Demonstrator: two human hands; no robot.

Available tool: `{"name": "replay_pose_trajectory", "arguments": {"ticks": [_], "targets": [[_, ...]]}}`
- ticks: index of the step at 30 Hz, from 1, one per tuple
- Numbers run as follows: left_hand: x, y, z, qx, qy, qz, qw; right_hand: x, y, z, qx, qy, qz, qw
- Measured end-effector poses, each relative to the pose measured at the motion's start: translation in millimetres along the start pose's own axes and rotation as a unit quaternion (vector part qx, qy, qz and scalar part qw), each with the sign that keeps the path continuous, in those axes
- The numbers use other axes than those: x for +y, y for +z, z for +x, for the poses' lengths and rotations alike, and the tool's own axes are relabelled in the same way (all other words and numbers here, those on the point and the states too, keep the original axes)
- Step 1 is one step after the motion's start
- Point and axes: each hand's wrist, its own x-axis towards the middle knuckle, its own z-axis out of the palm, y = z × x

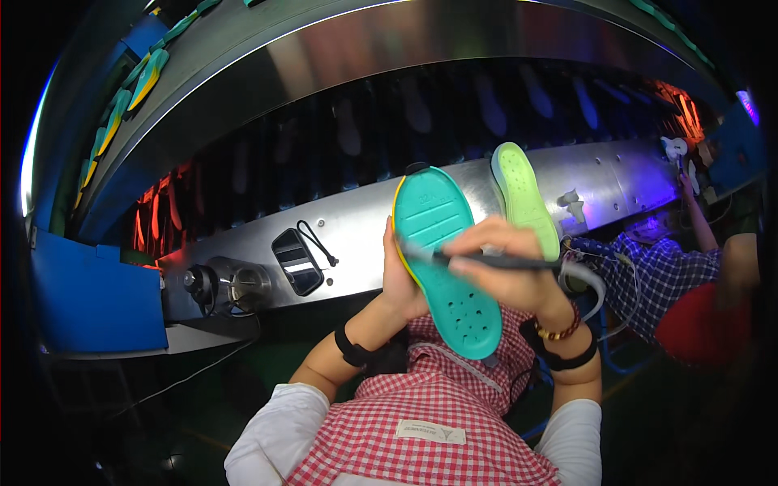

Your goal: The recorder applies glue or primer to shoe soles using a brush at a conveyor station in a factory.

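My left hand (pixel 399 279) grips a teal insole (pixel 466 293) by its yellow-edged left side, its face turned up toward me. Small holes cluster in the insole's near end, and raised lines cross its far end. A slim dark-handled brush (pixel 504 261) sits in my right hand (pixel 506 263), closed around the handle. The brush's pale tip is smeared by motion over the middle of the insole. Just beyond my right hand, a light green shoe sole (pixel 525 194) with holes lies on the metal ledge (pixel 356 219).
A phone-like black object with a strap (pixel 297 261) lies on the ledge, left of a kettle-like vessel (pixel 243 285). Behind runs a dark rack of sole shapes (pixel 417 109). Teal-and-yellow insoles (pixel 150 79) line the upper left. A co-worker's checked sleeve (pixel 648 271) is at right.
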Motion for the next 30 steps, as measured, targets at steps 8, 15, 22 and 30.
{"name": "replay_pose_trajectory", "arguments": {"ticks": [8, 15, 22, 30], "targets": [[20, 14, -1, -0.008, 0.092, 0.108, 0.990, -3, -2, -10, -0.040, 0.010, 0.067, 0.997], [36, 27, 1, -0.034, 0.230, 0.172, 0.957, -7, 0, -14, 0.026, 0.011, 0.058, 0.998], [50, 41, -3, 0.009, 0.273, 0.166, 0.948, -3, -3, -21, 0.059, -0.054, 0.057, 0.995], [62, 48, -6, -0.037, 0.259, 0.238, 0.936, -4, -9, -29, -0.013, -0.062, 0.147, 0.987]]}}
